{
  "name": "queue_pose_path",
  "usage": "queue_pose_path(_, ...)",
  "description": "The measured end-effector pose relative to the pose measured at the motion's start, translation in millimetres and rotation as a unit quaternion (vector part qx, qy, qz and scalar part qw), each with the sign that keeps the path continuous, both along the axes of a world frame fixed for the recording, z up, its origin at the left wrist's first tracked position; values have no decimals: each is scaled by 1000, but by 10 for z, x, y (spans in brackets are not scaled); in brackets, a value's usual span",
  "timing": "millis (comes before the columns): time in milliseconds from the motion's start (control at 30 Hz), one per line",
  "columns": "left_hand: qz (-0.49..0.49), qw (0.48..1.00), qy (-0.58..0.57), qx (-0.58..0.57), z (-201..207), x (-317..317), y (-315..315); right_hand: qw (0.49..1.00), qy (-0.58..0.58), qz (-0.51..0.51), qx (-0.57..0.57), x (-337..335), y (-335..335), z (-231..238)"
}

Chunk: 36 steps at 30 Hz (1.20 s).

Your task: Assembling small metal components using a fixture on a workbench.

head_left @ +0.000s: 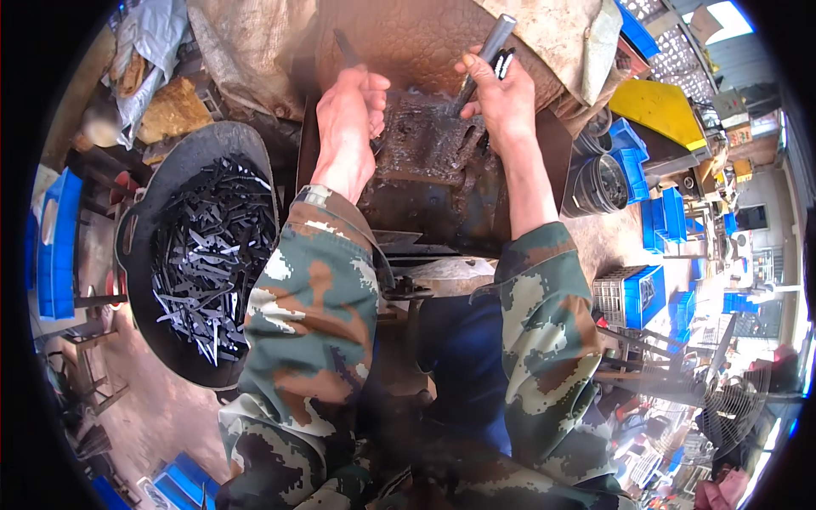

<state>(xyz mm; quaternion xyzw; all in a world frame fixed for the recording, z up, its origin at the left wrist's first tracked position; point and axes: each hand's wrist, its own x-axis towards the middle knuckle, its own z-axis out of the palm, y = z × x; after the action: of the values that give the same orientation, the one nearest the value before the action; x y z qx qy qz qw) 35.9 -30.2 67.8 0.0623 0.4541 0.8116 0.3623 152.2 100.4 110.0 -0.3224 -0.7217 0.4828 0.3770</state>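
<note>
At the upper middle, my left hand is closed around a thin dark metal strip whose tip sticks out above the fingers. My right hand grips a grey metal rod, slanted with its lower end at the work block. A small black piece with white marks also shows between its fingers; its kind is unclear. Between the hands lies a wet, dark, worn work block. A black basin full of loose dark metal strips stands left of my left forearm.
Stained cloth sheets hang around the back of the bench. Dark buckets and blue crates stand to the right. A floor fan is at the lower right. Another blue crate sits at the far left.
</note>
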Motion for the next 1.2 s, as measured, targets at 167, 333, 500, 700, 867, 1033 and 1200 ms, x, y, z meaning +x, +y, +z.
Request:
queue_pose_path(167, 29, 1000, -1, -3, 15, -123, -219, 999, 28, 33, -31, -177, -124, -61)
queue_pose_path(333, 23, 1000, -19, 10, -41, 8, -90, 1000, 7, 18, -19, 9, -48, -94)
queue_pose_path(500, 25, 999, -21, 8, 131, 34, -173, 1000, 1, 21, -18, -16, -11, -99)
queue_pose_path(700, 1, 999, 28, 41, 318, 78, -262, 1000, 0, 14, -14, 7, -37, -70)
queue_pose_path(867, -20, 994, 104, 6, 346, 78, -404, 996, 15, 53, -69, 402, -332, -27)
queue_pose_path(1033, -68, 959, 262, -84, 237, 104, -433, 982, -75, 157, -68, 993, -780, 31)
queue_pose_path(1200, -70, 898, 427, -77, -32, 95, -282, 917, -99, 298, 245, 1411, -1057, -152)
